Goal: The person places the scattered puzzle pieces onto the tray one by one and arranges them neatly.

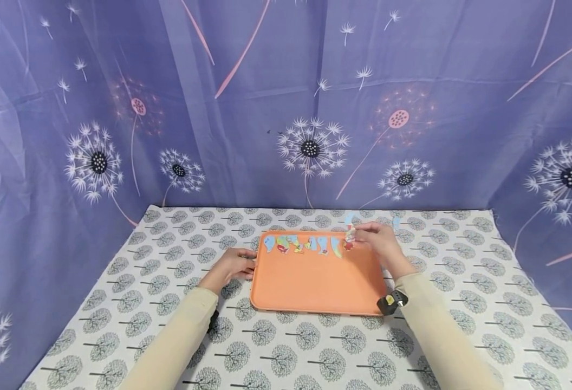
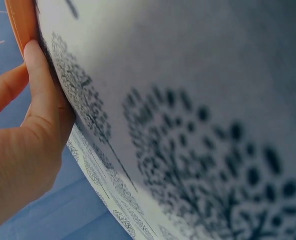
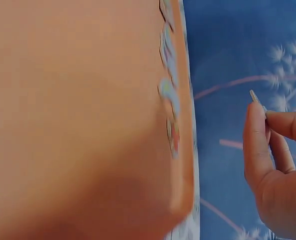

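Note:
An orange tray lies on the table, with a row of small flat printed puzzle pieces along its far edge. My left hand is at the tray's left side; in the left wrist view its thumb and a finger meet at the orange rim. Over the tray's far right corner, my right hand pinches a small puzzle piece between thumb and fingertip, seen edge-on in the right wrist view. Near those fingers, a red and white piece shows at the row's right end.
Beyond the tray's far edge a light blue piece shows, and another blue piece lies on the cloth further right. A tree-patterned tablecloth covers the table. Purple dandelion curtains hang behind and at both sides.

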`<state>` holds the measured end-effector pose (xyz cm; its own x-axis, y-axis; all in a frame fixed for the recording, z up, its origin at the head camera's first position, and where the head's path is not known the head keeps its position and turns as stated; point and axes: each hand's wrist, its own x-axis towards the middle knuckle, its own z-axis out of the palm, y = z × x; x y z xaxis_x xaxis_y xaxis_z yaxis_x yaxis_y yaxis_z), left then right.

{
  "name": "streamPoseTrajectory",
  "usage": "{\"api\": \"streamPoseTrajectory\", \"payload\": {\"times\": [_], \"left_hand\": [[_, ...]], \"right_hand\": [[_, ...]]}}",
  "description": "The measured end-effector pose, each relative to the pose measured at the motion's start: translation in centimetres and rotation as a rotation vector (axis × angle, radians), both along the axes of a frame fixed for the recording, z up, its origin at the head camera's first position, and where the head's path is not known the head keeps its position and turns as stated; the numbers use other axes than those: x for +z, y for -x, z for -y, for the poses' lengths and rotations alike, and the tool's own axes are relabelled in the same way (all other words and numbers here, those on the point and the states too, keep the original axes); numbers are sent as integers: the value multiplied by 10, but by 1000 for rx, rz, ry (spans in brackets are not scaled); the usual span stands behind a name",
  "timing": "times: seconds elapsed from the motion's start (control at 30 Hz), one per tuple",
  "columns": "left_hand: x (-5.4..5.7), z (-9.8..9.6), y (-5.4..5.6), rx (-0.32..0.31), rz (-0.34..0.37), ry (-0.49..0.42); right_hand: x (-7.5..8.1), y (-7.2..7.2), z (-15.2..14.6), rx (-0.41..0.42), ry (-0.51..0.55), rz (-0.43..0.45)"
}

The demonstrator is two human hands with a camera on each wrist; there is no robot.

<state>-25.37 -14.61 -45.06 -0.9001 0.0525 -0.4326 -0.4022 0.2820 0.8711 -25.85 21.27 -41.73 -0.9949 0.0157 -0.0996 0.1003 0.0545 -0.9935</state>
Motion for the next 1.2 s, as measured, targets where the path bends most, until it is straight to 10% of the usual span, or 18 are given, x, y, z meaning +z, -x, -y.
{"api": "streamPoseTrajectory", "payload": {"times": [1.2], "left_hand": [[-1,1,2,-8,-3,6]], "right_hand": [[-25,-24,157,143,83,107]]}}
